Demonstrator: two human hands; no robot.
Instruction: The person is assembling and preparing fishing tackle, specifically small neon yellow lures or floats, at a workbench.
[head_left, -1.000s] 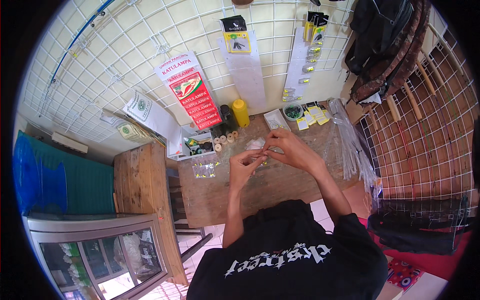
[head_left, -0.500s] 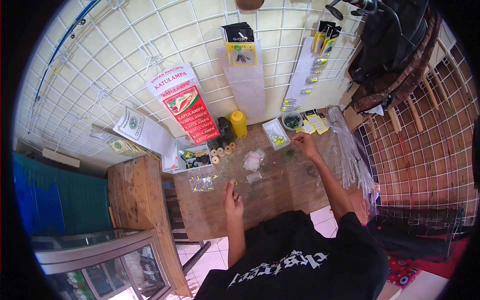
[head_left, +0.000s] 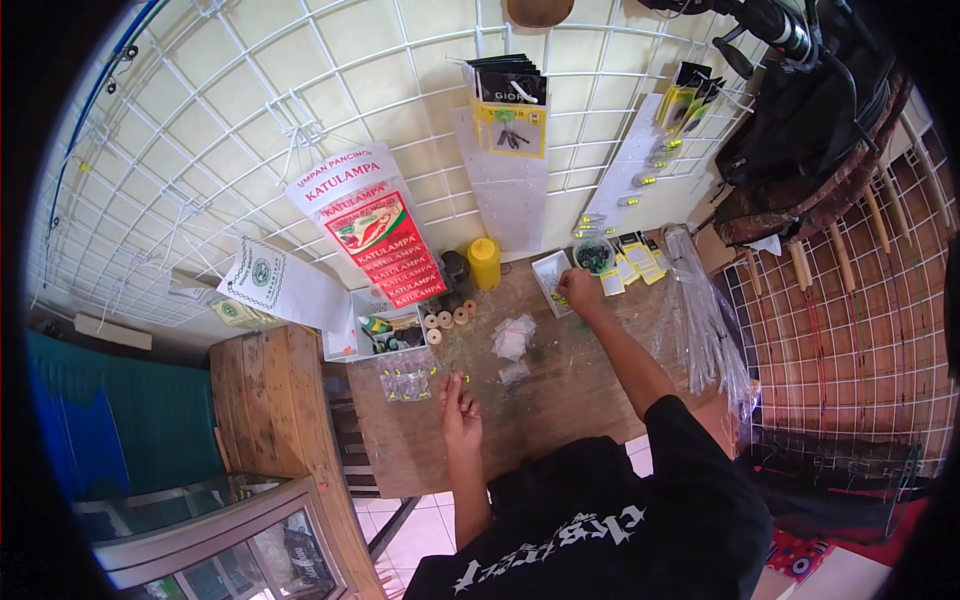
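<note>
My left hand (head_left: 461,418) is over the near part of the wooden table, fingers up and drawn together. A small yellow-green piece (head_left: 467,379) shows at its fingertips; its kind is too small to tell. My right hand (head_left: 583,292) reaches into a white tray (head_left: 541,268), its fingertips bunched at the small yellow-green pieces there. Whatever those fingertips pinch is hidden. Between the hands lie a stack of small clear plastic bags (head_left: 513,337) and a single bag (head_left: 514,372). Left of my left hand, filled clear bags (head_left: 407,384) with yellow-green pieces lie flat.
Behind the tray stand a round tub (head_left: 594,255) of dark green pieces and yellow cards (head_left: 640,258). A yellow bottle (head_left: 484,264), wooden spools (head_left: 446,319) and a white box (head_left: 341,342) line the back. Long plastic sleeves (head_left: 693,310) cover the right edge.
My right hand has moved from beside the tub down and left into the white tray. My left hand stays nearly in place. The whole view has shifted slightly.
</note>
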